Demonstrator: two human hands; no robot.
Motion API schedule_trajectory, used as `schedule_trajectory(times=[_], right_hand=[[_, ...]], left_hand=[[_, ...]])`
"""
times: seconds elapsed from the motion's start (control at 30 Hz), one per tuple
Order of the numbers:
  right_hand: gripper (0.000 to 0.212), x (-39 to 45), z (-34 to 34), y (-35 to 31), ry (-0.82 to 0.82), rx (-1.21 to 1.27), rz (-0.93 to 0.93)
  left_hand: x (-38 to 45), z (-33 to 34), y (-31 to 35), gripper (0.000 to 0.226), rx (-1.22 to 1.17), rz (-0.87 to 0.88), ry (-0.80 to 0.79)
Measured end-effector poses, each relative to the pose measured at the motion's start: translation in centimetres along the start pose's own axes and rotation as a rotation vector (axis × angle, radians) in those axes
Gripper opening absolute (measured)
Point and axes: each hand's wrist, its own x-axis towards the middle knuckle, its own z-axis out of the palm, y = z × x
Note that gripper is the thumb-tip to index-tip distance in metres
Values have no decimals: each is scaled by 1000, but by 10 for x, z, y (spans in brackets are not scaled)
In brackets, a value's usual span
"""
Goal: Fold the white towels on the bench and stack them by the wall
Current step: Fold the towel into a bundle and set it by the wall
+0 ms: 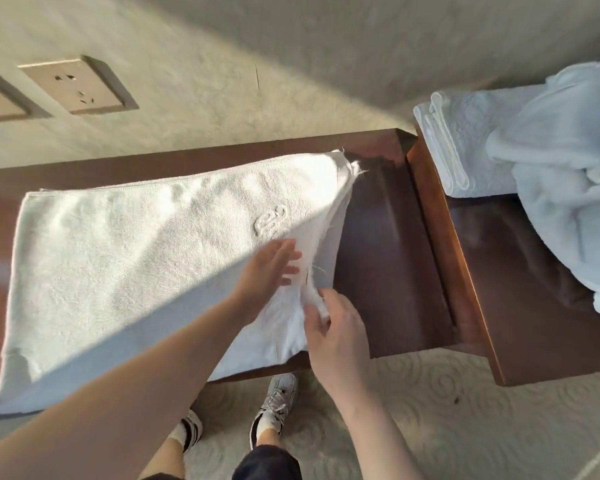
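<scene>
A white towel [136,271] lies spread over the dark wooden bench [388,244], filling the view from 9 o'clock to the centre. The left hand [267,271] rests flat on its right end, fingers straight. Just toward 5 o'clock of it, the right hand [336,327] pinches the towel's frayed edge. At 2 o'clock a folded towel [465,140] sits by the wall [291,64], touching a crumpled heap [561,188] at 3 o'clock. Sockets [80,86] show at 10 o'clock, shoes [274,407] on carpet [447,410] at 6.
</scene>
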Motion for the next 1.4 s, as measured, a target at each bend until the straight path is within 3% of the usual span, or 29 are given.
schedule_trajectory(times=[0.17, 0.33, 0.4, 0.5, 0.6, 0.73, 0.8, 0.9, 1.0, 1.07, 1.1, 1.23, 1.3, 1.4], right_hand=[[15, -9, 38, -47, -41, -259, -262], [9, -20, 82, -95, -88, -393, -480], [12, -27, 99, -116, -106, -405, -541], [14, -35, 126, -148, -178, -417, -607], [20, -38, 153, -184, -243, -451, -630], [15, -48, 194, -224, -300, -366, -672], [16, -54, 221, -238, -357, -339, -677], [15, -56, 274, -251, -468, -412, -676], [22, -45, 330, -256, -520, -574, -678], [24, -37, 358, -248, -583, -694, -673], [27, -34, 366, -244, -592, -707, -625], [45, -33, 372, -233, -927, -465, -297], [47, -23, 357, -228, -894, -329, -242], [32, 8, 321, -214, -578, -244, -223]], left_hand=[[24, -66, 26, 58, -196, -80, -34], [36, -126, 41, 35, -397, -10, -111], [37, -151, 43, 34, -341, -35, -45], [36, -186, 36, 29, -73, -80, 143], [25, -228, 32, 33, -3, 110, 262], [-8, -297, 24, 27, -36, 489, 267], [-22, -331, 10, 32, -78, 545, 267], [-25, -378, -26, 34, -28, 402, 392], [-16, -410, -65, 27, 217, 61, 550], [-10, -421, -88, 21, 255, -102, 573], [-7, -425, -94, 21, 244, -119, 578], [-5, -430, -101, 34, 226, -112, 554], [-13, -427, -101, 53, 168, -97, 561], [-33, -420, -106, 73, 192, -74, 573]])
